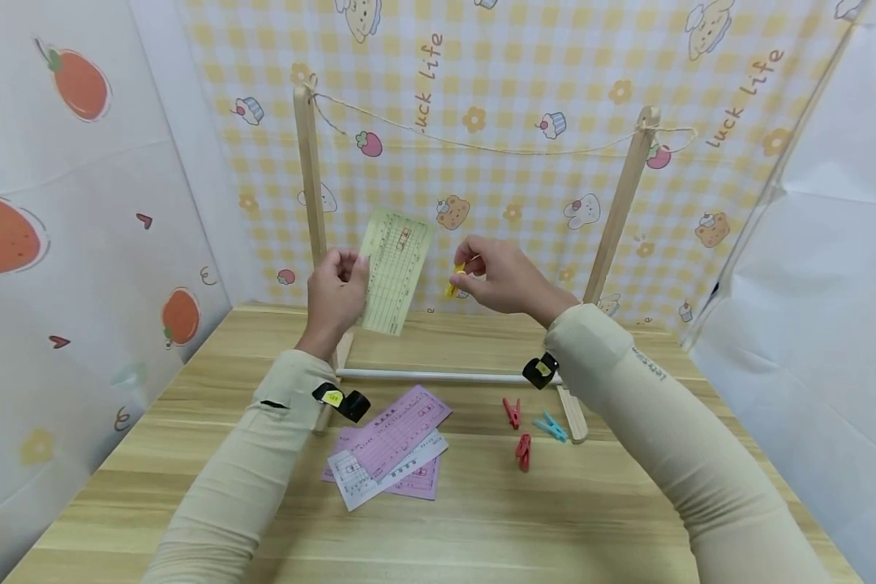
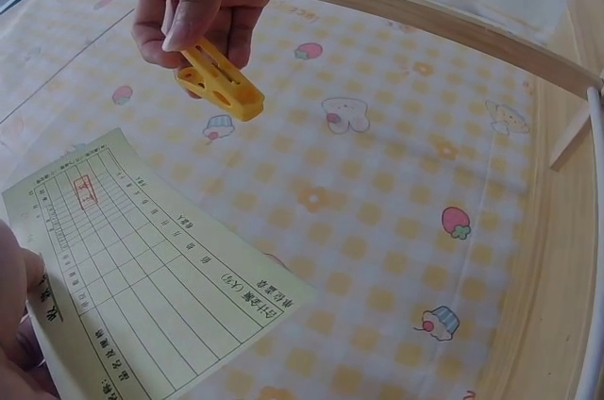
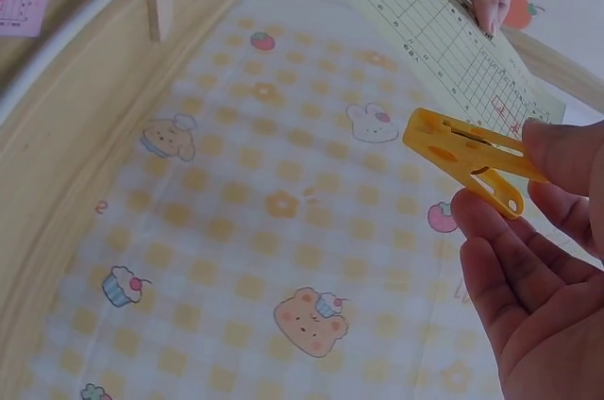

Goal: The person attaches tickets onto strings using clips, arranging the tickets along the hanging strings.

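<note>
My left hand (image 1: 338, 292) pinches a pale yellow-green printed slip (image 1: 397, 272) by its left edge, raised above the table. To its right, my right hand (image 1: 505, 274) holds a yellow clothespin (image 1: 455, 281) between thumb and fingers, a gap apart from the slip. In the right wrist view the clothespin (image 3: 467, 157) points away from the fingertips, with the slip (image 3: 434, 37) behind it. The left wrist view has the clothespin (image 2: 222, 84) above the slip (image 2: 142, 277). A string (image 1: 482, 148) hangs between two wooden posts, above both hands.
Pink and white slips (image 1: 401, 434) lie overlapping on the wooden table (image 1: 482, 519). Two red clothespins (image 1: 523, 452) and a blue one (image 1: 551, 427) lie right of them. A white rod (image 1: 438, 375) spans the frame's base, between its left post (image 1: 310, 174) and right post (image 1: 623, 203).
</note>
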`<state>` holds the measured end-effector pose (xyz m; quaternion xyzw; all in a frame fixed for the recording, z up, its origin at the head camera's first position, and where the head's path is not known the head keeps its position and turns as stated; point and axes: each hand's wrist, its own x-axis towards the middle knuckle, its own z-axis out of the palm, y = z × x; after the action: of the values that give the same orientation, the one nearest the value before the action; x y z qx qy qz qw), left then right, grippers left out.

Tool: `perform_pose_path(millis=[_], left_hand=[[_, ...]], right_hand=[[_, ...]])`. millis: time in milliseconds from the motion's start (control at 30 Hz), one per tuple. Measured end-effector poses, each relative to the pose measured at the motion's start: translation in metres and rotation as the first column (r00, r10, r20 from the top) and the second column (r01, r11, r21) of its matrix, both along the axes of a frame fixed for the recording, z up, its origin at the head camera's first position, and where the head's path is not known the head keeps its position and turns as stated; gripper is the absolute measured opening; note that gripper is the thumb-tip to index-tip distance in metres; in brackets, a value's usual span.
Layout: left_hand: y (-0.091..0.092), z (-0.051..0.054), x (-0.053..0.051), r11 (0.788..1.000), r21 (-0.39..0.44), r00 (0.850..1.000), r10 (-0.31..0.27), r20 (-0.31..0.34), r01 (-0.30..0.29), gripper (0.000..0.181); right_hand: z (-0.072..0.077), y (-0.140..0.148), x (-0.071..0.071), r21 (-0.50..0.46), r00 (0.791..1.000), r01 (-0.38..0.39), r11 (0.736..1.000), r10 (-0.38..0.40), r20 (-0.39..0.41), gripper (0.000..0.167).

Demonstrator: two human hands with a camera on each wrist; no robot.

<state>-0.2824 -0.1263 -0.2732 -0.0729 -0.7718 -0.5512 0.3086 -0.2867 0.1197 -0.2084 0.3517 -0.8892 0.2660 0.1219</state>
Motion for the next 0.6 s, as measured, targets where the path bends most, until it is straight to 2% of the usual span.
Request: perform_pose_path(millis=[267,467,600], left_hand=[[-0.001,0.007,0.000,1.000,0.017,1.000,0.005,0.010,-0.005,0.020],[0.000,0.017,-0.001,0.999,0.038,0.999,0.001,-0.046,0.001,0.020],[0.001,0.021,-0.003,0.999,0.049,0.999,0.004,-0.054,-0.001,0.018]], right_hand=[[0.008,-0.005,0.000,0.030,0.999,0.026,0.999,-0.027,0.028,0.019],[0.018,-0.008,0.000,0.004,1.000,0.023,1.000,-0.023,0.010,0.020],[0.021,-0.009,0.000,-0.004,1.000,0.011,1.000,-0.011,-0.013,0.019]])
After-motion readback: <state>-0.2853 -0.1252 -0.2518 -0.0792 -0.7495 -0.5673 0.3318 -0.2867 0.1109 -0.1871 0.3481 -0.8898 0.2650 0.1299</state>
